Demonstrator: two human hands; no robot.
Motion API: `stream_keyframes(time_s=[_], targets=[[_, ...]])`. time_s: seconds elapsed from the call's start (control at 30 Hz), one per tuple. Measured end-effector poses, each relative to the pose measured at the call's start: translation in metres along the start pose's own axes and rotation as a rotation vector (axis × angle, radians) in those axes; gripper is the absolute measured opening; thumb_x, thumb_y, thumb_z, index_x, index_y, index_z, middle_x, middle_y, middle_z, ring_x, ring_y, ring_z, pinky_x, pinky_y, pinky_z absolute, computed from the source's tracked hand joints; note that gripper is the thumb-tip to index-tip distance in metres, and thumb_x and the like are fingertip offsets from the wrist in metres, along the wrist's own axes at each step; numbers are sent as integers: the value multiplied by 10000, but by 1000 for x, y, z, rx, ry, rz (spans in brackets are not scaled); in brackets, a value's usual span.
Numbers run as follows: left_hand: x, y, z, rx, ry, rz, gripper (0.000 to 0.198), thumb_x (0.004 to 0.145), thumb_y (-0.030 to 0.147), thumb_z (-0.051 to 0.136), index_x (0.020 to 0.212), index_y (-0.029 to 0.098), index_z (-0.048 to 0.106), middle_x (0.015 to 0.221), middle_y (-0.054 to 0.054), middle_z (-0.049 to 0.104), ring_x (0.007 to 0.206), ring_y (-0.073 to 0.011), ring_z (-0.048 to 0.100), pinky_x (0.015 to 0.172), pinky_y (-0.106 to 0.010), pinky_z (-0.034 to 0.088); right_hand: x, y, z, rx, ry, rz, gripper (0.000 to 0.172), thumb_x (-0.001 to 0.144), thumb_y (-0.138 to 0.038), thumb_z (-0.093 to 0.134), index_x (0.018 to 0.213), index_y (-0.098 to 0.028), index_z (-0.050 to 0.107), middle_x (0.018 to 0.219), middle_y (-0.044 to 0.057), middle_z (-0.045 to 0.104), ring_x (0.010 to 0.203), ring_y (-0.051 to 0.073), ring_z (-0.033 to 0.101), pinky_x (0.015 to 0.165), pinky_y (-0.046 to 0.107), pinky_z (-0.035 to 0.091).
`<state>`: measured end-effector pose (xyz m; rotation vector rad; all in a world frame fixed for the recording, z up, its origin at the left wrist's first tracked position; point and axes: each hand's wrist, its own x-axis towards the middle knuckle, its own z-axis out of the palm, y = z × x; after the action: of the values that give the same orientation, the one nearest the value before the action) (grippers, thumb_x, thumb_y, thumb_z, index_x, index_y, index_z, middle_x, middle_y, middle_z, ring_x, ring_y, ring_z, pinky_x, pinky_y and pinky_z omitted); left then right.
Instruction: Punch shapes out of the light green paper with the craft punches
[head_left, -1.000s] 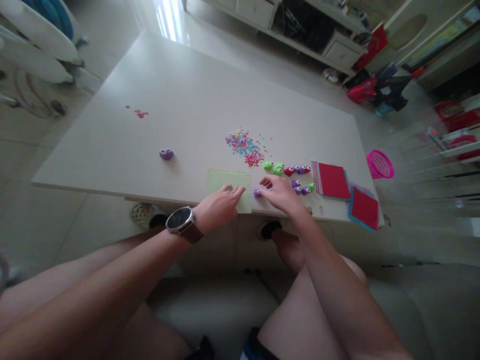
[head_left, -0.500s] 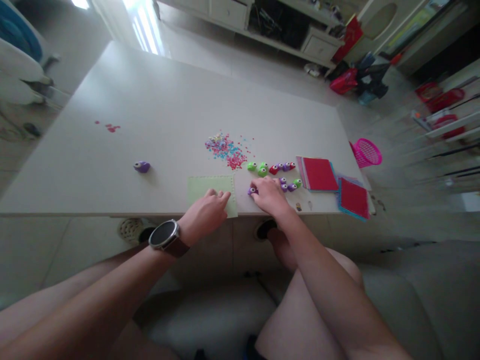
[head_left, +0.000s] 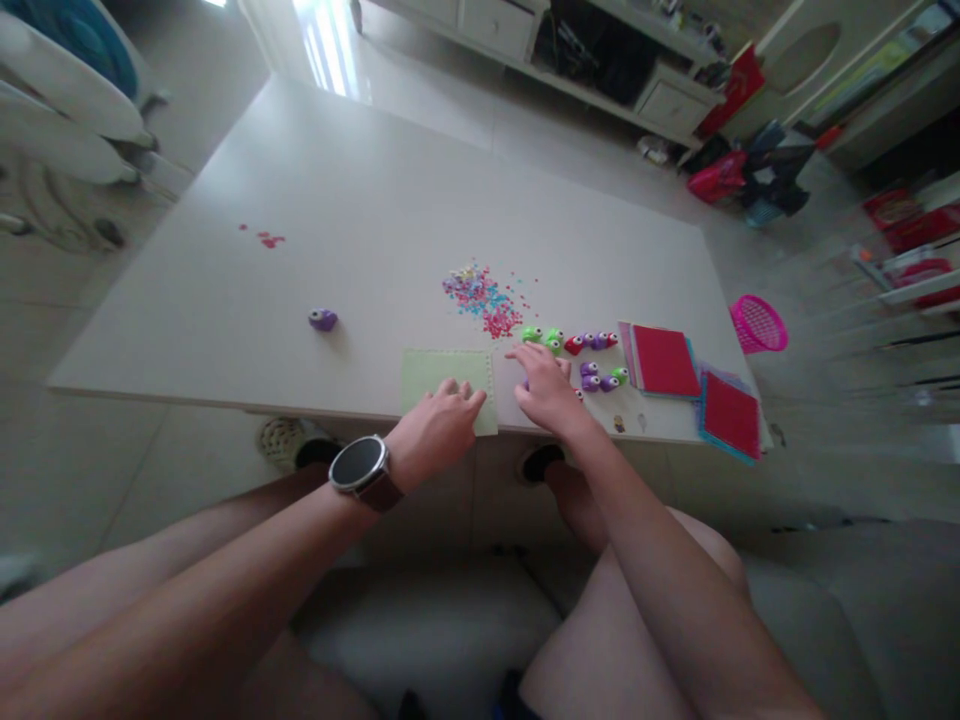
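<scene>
Green sheet (head_left: 426, 375) | long axis unclear | dotted edges face away, rightward

The left hand (head_left: 439, 424) rests on a pale green sheet (head_left: 435, 366); the right hand (head_left: 546, 388) is just right of it. Beyond the sheet lies confetti (head_left: 499, 321), and left of the sheet a purple object (head_left: 323, 320).

A home is shown by the low table (head_left: 390, 200), the couch (head_left: 862, 610) by its near edge, the cabinet (head_left: 495, 28) past its far edge and the pink basket (head_left: 759, 324).
</scene>
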<state>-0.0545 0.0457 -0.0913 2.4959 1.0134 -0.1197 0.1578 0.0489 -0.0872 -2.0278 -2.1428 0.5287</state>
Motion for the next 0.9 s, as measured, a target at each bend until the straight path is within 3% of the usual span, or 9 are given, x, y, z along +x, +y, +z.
stream_keyframes(time_s=[0.23, 0.4, 0.53, 0.63, 0.73, 0.83, 0.9], targets=[[-3, 4, -11, -17, -30, -13, 346, 974, 96, 549, 1317, 113, 600, 1346, -202, 676, 1345, -343, 581, 1070, -467, 571, 5, -9, -4, -50, -20, 79, 422, 914, -113, 557, 1303, -187, 702, 1322, 132, 732, 1346, 306, 584, 1093, 489, 359], [-2, 0, -9, -19, -13, 6, 329, 981, 112, 559, 1306, 113, 611, 1321, -204, 699, 1317, -338, 607, 1059, -451, 567, -5, -31, -4, -106, -121, -32, 284, 971, -129, 544, 1182, -195, 723, 1277, 105, 758, 1299, 284, 620, 1080, 460, 389], [-3, -11, -17, 14, 9, 44, 241, 985, 128, 561, 1206, 132, 658, 1311, -186, 716, 1304, -312, 638, 1177, -447, 485, -22, -53, -5, -168, -223, -103, 247, 1009, -153, 514, 1101, -183, 741, 1129, 115, 785, 1088, 281, 725, 915, 392, 499], [-4, -18, -28, 40, 43, 8, 245, 988, 200, 595, 1222, 165, 660, 1334, -165, 720, 1305, -315, 649, 1140, -433, 504, -40, -69, 0, -150, -338, -162, 284, 1028, -178, 507, 1138, -164, 769, 1079, 135, 797, 1010, 300, 762, 837, 383, 556], [-4, -14, -36, 54, -18, -34, 300, 972, 163, 576, 1261, 183, 656, 1259, -140, 758, 1198, -293, 704, 1035, -403, 551, -66, -85, 13, -153, -577, -283, 206, 999, -178, 601, 1051, -133, 795, 1021, 152, 803, 966, 325, 780, 817, 418, 610], [-1, 5, -34, 50, -74, -18, 255, 994, 156, 539, 1205, 194, 677, 1181, -122, 777, 1098, -274, 733, 964, -389, 570, -97, -102, 33, -119, -774, -414, 152, 971, -160, 667, 1024, -151, 809, 1054, 133, 817, 970, 300, 801, 901, 461, 641], [2, 25, -27, 8, -102, 67, 221, 1010, 165, 529, 1158, 201, 689, 1176, -111, 777, 1091, -264, 732, 960, -384, 575, -118, -115, 48, -106, -773, -516, 212, 990, -237, 638, 840, -249, 787, 1069, 54, 830, 931, 273, 810, 864, 438, 660]])
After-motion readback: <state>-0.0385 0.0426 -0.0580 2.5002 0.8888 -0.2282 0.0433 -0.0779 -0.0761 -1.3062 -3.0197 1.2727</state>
